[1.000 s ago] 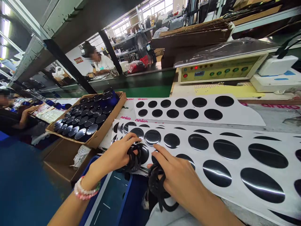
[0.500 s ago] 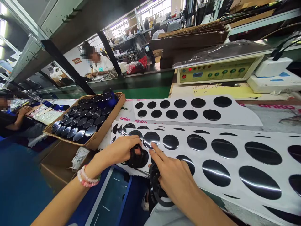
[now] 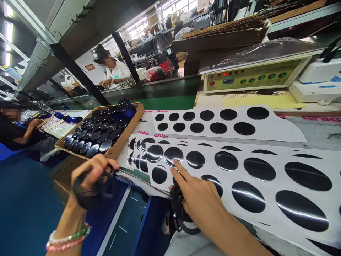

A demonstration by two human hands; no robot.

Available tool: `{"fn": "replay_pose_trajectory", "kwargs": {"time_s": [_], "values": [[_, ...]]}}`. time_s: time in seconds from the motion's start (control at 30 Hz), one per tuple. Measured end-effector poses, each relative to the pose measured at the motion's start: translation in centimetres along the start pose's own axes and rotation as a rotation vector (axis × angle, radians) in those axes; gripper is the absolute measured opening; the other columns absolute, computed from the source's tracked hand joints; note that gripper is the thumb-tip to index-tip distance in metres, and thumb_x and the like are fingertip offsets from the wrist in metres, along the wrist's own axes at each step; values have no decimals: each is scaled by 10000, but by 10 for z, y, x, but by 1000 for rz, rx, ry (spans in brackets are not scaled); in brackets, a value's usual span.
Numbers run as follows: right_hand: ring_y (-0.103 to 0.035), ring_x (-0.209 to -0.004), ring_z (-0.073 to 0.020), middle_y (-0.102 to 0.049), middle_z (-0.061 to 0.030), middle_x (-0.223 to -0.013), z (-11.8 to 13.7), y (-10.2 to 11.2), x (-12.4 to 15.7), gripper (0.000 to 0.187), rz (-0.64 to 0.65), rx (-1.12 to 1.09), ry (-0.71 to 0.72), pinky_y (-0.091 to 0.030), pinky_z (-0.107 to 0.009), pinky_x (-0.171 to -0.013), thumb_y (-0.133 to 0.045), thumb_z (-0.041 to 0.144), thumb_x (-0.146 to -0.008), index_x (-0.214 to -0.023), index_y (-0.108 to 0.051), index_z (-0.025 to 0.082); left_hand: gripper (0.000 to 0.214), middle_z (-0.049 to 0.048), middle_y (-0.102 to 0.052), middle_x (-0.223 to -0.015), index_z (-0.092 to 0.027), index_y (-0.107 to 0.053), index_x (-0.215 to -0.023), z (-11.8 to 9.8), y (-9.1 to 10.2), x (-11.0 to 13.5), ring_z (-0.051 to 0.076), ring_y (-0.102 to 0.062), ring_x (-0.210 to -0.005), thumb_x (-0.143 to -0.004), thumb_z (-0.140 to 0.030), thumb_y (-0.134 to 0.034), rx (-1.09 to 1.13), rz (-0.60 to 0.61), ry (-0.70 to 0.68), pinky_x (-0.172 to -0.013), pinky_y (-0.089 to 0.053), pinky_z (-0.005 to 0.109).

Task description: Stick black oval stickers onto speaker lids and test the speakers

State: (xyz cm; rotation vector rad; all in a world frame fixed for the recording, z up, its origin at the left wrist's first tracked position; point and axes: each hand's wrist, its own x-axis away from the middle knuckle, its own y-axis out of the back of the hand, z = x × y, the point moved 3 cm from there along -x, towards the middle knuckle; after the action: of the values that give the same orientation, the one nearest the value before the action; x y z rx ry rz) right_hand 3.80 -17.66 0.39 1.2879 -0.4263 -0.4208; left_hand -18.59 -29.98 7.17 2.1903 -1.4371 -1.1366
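Note:
My left hand (image 3: pixel 89 174) is raised off the sheets, left of them and in front of the cardboard tray. Its fingers are curled round some black rings (image 3: pixel 106 188), blurred by motion. My right hand (image 3: pixel 199 195) rests at the front edge of a white sheet (image 3: pixel 210 160) with rows of black round stickers. Two of its fingers stretch over the sheet, touching near a sticker (image 3: pixel 173 155) in the back row. Several black rings (image 3: pixel 176 206) hang in the curled part of that hand, below the table edge.
A cardboard tray (image 3: pixel 137 117) of dark blue cylindrical parts with shiny black tops stands at the left. Behind lies another sticker sheet (image 3: pixel 282 129). A control box (image 3: pixel 237 87) with green buttons is at the back right. Two other people sit farther off at the left.
My left hand has moved left and back off the sheet with its black rings, uncovering the stickers at the sheet's left end. My right hand has stayed almost in place.

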Motion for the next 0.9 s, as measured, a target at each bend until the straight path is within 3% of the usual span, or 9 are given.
{"fn": "replay_pose_trajectory", "kwargs": {"time_s": [0.07, 0.13, 0.23, 0.33, 0.4, 0.63, 0.8, 0.9], "values": [[-690, -669, -183, -265, -81, -1530, 0, -1, 2, 772, -24, -2, 23, -513, -305, -499, -530, 10, -590, -1338, -497, 199, 253, -42, -393, -680, -204, -375, -664, -6, 5, -5, 115, -557, -637, -909, -177, -434, -7, -52, 14, -578, -453, 243], [-684, -662, -170, -293, -77, -1525, -1, 2, 5, 712, -98, -52, 68, -518, -300, -524, -506, 18, -607, -1292, -535, 209, 128, -50, -487, -756, -233, -487, -834, -13, -13, -19, 99, -545, -614, -819, -122, -551, -65, 49, 52, -569, -449, 226], [-692, -748, -169, -358, -57, -1503, -11, 8, 10, 635, -226, -83, 45, -539, -286, -601, -466, 28, -646, -1242, -573, 220, 499, 21, -579, -1066, -264, -449, -1234, -24, -65, -52, 133, -609, -794, -784, -56, -501, -308, 414, -10, -718, -486, 254], [-699, -788, -186, -373, -55, -1494, -24, 9, 11, 652, -157, 15, -103, -539, -280, -583, -455, 18, -635, -1249, -572, 205, 513, 55, -502, -1280, -269, -476, -1265, -25, -112, -84, 163, -622, -862, -809, -40, -419, -600, 755, -200, -732, -470, 272], [-701, -784, -189, -344, -44, -1508, -30, 7, 10, 708, -83, 62, -164, -540, -287, -566, -449, 9, -629, -1303, -533, 209, 487, 47, -520, -1261, -263, -501, -1248, -22, -129, -103, 179, -629, -841, -805, -64, -457, -629, 850, -271, -670, -457, 265], [-699, -797, -197, -289, -3, -1531, -31, 7, 7, 756, -45, 46, -191, -561, -332, -578, -437, 12, -643, -1368, -474, 222, 334, 11, -598, -1019, -225, -605, -963, -11, -150, -139, 160, -610, -752, -755, -20, -443, -589, 1005, -404, -628, -410, 253], [-699, -813, -197, -292, -12, -1532, -33, 8, 7, 770, -26, 4, -185, -557, -323, -594, -442, 7, -635, -1372, -471, 227, 312, 18, -624, -957, -201, -599, -904, -13, -150, -136, 164, -613, -798, -757, 15, -428, -559, 1013, -421, -673, -413, 247], [-696, -816, -195, -292, -8, -1530, -34, 6, 7, 771, -42, -8, -178, -555, -315, -599, -452, 9, -625, -1366, -480, 222, 276, 27, -640, -971, -186, -573, -986, -14, -145, -131, 168, -616, -820, -800, -21, -454, -547, 963, -379, -692, -423, 247]]}}
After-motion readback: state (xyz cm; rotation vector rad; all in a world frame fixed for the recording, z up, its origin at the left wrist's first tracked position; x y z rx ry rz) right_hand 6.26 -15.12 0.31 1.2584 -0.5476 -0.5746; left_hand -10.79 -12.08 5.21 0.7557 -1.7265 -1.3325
